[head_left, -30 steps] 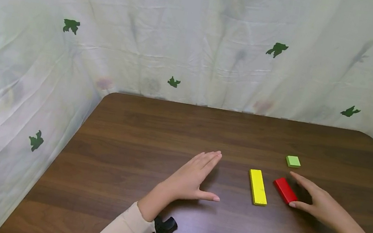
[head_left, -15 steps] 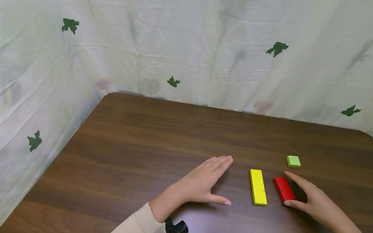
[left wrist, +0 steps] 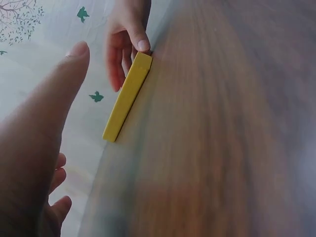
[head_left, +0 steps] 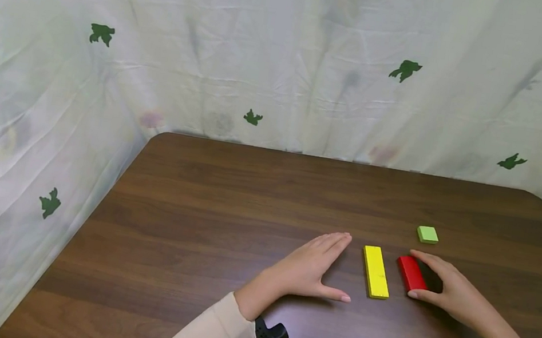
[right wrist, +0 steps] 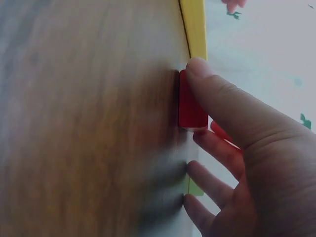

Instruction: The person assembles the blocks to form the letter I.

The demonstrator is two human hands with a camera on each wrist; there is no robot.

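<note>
On the wooden table lie a yellow block (head_left: pixel 376 272), long and flat, and a shorter red block (head_left: pixel 411 273) to its right. My right hand (head_left: pixel 457 290) holds the red block, thumb at its near end and fingertips at its far end. In the right wrist view the thumb overlaps the red block (right wrist: pixel 193 106), with the fingers curving behind it. Left of the yellow block, my left hand (head_left: pixel 306 266) is held with straight fingers and the thumb spread, touching nothing. From the left wrist, the yellow block (left wrist: pixel 127 98) appears ahead, beyond the left thumb.
A small light green block (head_left: pixel 427 235) lies behind the red one. White cloth (head_left: pixel 286 61) with green leaf-like patches hangs behind the table (head_left: pixel 195 193) and along its left side. Each wrist wears a black device, such as the left wrist device (head_left: pixel 272 336).
My left hand has moved right, closer to the yellow block. My right hand has shifted slightly left, and the red block has turned a little, now lying closer to parallel with the yellow one.
</note>
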